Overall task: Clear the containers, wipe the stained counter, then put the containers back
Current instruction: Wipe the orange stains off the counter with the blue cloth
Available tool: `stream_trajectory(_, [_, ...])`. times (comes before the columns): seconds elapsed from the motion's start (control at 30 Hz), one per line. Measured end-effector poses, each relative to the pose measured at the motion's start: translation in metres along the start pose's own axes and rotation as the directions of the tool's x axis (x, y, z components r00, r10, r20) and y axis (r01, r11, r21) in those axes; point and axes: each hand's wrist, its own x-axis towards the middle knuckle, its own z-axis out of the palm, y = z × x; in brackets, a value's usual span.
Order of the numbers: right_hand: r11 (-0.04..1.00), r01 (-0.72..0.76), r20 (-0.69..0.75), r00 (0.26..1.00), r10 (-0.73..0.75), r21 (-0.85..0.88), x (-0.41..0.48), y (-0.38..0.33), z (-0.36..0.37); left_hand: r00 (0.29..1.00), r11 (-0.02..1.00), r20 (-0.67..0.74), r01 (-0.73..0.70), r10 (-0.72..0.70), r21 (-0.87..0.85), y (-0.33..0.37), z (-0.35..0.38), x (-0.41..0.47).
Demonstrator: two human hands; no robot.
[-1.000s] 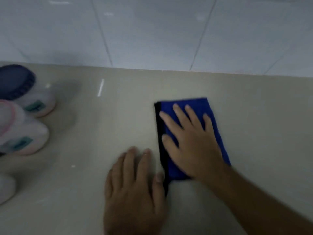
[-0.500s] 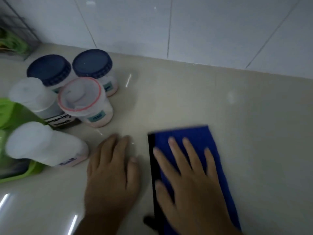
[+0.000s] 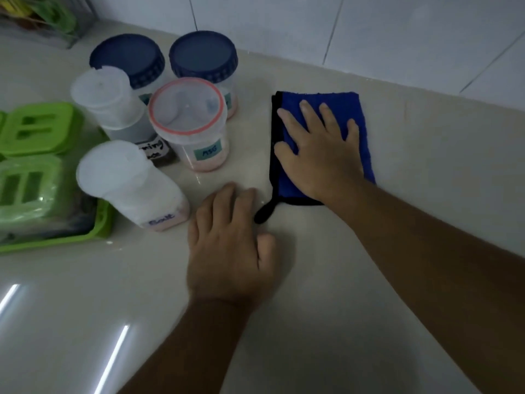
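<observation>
A folded blue microfibre cloth with black edging (image 3: pixel 326 132) lay flat on the pale, glossy stone counter (image 3: pixel 426 172), close to the counter's back edge where it met the white tiled wall (image 3: pixel 369 29). A black loop (image 3: pixel 264 213) trailed from the cloth's near left corner.

The right hand (image 3: pixel 318 155) rested palm down on the cloth, fingers spread and straight, pressing it against the counter rather than gripping it. Its bare forearm reached in from the lower right. The left hand (image 3: pixel 230 251) lay flat on the bare counter just beside the cloth's near left corner, fingers together and loosely extended, holding nothing, with the thumb close to the black loop. Its forearm came up from the bottom edge of the view.

To the left of the cloth stood a group of five plastic containers. Nearest was a clear jar with a red-rimmed lid and a label reading MSG (image 3: pixel 193 123). Behind it, towards the wall, were two jars with dark blue screw lids (image 3: pixel 203 56) (image 3: pixel 127 59). Further left stood a white-capped shaker with a dark label (image 3: pixel 113 106), and nearer the front a white-capped shaker labelled Salt (image 3: pixel 127 183).

At the counter's left edge sat a green plastic tray with green-lidded boxes (image 3: pixel 37 172). A wire rack (image 3: pixel 42 18) occupied the back left corner.
</observation>
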Motion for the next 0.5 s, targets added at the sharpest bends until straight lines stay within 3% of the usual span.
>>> stream_trajectory(0.17, [0.999, 0.031, -0.026, 0.999, -0.031, 0.018, -0.086, -0.02, 0.011, 0.999, 0.977, -0.026, 0.02, -0.026, -0.211, -0.005, -0.017, -0.021])
stream_trajectory(0.33, [0.984, 0.178, 0.076, 0.981, -0.177, -0.005, -0.243, -0.057, 0.033, 0.986, 0.992, -0.123, 0.11, -0.116, -0.057, -0.044, -0.034, -0.097])
stream_trajectory(0.43, [0.981, 0.195, 0.135, 0.971, -0.195, 0.015, -0.259, -0.06, 0.034, 0.985, 0.983, -0.08, 0.145, -0.154, -0.109, -0.047, -0.028, -0.097])
stream_trajectory(0.5, [0.985, 0.175, 0.111, 0.978, -0.174, 0.004, -0.235, -0.062, 0.03, 0.985, 0.986, -0.061, 0.159, -0.162, -0.053, -0.044, -0.027, -0.091])
